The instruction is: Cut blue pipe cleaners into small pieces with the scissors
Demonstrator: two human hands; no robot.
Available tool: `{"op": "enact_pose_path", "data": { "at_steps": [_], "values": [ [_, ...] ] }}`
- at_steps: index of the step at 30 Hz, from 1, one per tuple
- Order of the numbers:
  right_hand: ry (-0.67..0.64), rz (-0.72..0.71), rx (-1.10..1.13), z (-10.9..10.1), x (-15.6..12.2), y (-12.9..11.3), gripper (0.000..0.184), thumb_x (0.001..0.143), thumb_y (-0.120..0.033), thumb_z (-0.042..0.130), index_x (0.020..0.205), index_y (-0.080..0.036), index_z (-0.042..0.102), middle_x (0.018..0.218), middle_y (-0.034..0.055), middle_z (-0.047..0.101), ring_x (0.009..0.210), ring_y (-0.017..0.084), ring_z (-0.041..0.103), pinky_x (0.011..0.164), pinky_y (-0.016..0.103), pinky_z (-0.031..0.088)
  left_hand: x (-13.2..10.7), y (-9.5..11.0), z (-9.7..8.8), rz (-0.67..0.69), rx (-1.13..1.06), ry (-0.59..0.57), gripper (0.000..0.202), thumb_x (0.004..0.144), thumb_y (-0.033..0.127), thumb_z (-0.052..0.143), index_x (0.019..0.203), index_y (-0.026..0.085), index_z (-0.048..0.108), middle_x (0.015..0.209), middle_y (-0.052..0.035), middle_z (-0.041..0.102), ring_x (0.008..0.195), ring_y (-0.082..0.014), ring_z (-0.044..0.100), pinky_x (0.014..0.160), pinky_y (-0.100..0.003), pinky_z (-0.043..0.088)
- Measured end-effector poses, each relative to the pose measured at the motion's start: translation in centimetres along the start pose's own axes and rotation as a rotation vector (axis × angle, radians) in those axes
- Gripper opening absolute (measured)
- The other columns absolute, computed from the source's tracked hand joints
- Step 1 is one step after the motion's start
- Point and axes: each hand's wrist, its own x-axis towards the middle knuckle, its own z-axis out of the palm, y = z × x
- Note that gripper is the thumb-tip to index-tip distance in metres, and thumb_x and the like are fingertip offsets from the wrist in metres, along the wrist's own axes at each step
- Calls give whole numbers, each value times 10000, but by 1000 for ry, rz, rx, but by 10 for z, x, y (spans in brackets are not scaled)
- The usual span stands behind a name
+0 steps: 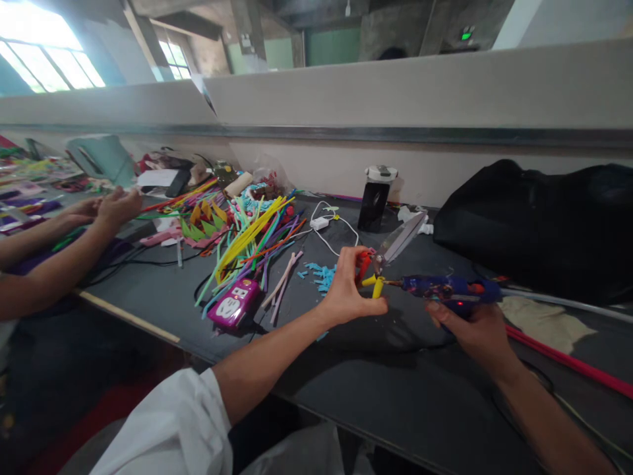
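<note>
My left hand point(351, 290) is closed around short yellow pieces point(378, 287), which look like cut fuzzy stems, between thumb and fingers. In my right hand point(475, 330) is a dark blue glue gun point(450, 290) with a small red light. Its nozzle points left, and the tip is at the yellow pieces, touching or nearly so. Just beyond my left fingers are scissors point(403, 237) with spread blades and red handles; my fingers partly cover the handles, and I cannot tell whether they touch. Short blue cut pieces point(324, 277) lie scattered left of that hand.
A heap of colourful fuzzy stems point(252, 231) and a purple box point(235, 303) lie to the left. A tumbler point(374, 198) stands behind, near a white cable point(320, 223). A black bag point(534, 224) fills the right back. Another person's hands point(111, 208) are at far left.
</note>
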Motion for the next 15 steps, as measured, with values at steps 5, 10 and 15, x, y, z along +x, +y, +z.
{"op": "enact_pose_path", "data": {
  "at_steps": [5,10,15],
  "values": [
    [-36,18,-77,-2,-1,6,376,740,-490,667,513,-212,554,477,1,581,471,152,561,510,263,459,0,-1,1,6,-2,6,732,517,207,742,1158,217,388,1026,-34,446,862,-142,453,720,-269,406],
    [-29,30,-105,-2,0,5,411,740,-516,649,482,-214,544,464,4,582,471,159,572,510,267,452,0,-3,1,2,0,0,748,519,203,748,1173,220,386,1022,-31,450,858,-142,458,748,-287,408],
    [-52,19,-119,-3,0,1,407,754,-501,632,478,-215,545,448,2,573,454,151,564,500,260,447,0,-2,1,3,8,5,745,511,213,754,1162,217,392,1044,-38,448,875,-151,451,741,-281,408]
  ]
}}
